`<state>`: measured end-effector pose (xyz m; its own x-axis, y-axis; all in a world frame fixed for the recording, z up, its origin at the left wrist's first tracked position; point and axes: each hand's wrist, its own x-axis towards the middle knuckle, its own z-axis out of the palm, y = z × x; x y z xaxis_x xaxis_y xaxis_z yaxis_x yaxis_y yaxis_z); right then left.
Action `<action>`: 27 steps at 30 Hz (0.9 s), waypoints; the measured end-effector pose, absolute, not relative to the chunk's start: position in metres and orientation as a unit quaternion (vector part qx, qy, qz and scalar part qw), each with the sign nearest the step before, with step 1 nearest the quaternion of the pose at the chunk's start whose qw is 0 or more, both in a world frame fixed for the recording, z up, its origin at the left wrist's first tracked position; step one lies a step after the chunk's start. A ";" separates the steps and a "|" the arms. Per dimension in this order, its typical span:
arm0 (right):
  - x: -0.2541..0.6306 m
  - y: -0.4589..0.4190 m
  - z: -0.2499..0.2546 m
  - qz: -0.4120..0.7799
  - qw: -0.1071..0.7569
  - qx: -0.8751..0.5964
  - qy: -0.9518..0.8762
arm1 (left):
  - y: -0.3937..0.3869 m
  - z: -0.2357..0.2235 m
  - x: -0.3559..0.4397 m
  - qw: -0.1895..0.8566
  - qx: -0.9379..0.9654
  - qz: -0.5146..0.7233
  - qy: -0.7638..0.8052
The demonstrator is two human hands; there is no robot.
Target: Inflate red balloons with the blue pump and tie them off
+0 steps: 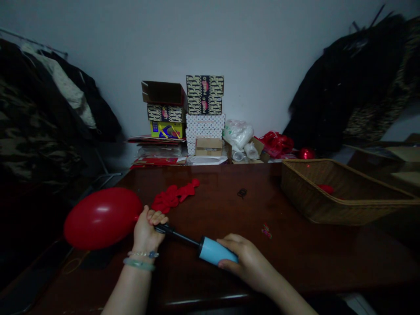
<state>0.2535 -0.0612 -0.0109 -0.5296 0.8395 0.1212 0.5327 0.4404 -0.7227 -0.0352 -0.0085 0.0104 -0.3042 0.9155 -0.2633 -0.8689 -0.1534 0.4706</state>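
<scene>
At the left end of a dark, glossy table [223,210], an inflated red balloon [103,218] stretches sideways, its narrow end meeting the person's left hand [149,229]. That hand, with a beaded bracelet [143,254] and a pale green bangle [139,264] at the wrist, is clenched around the balloon's neck and the black end of a hand pump [213,251]; the fingers hide how the two join. Just beyond lies a heap of limp red pieces [170,197]. The pump slants down rightward to its blue barrel, grasped by the right hand [246,258]. Farther right are a small black tangle [242,192], some multicoloured bits [266,230] and a wicker basket [341,202] containing something red [325,189].
</scene>
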 end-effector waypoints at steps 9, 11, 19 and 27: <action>0.248 -0.062 -0.011 0.317 0.247 -0.424 -0.812 | -0.008 0.005 -0.012 0.617 0.046 0.740 0.266; 0.246 -0.063 -0.012 0.319 0.254 -0.420 -0.811 | -0.008 0.003 -0.007 0.625 0.047 0.734 0.262; 0.235 -0.065 -0.014 0.338 0.278 -0.411 -0.800 | -0.015 0.004 0.017 0.645 0.047 0.713 0.270; 0.230 -0.066 -0.016 0.355 0.296 -0.417 -0.782 | -0.011 -0.001 0.024 0.656 0.061 0.701 0.273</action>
<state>0.2302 -0.0659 -0.0159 -0.4765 0.8634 0.1661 0.4431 0.3989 -0.8028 0.0245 -0.0115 -0.0008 -0.1328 0.9531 -0.2719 -0.8863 0.0087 0.4631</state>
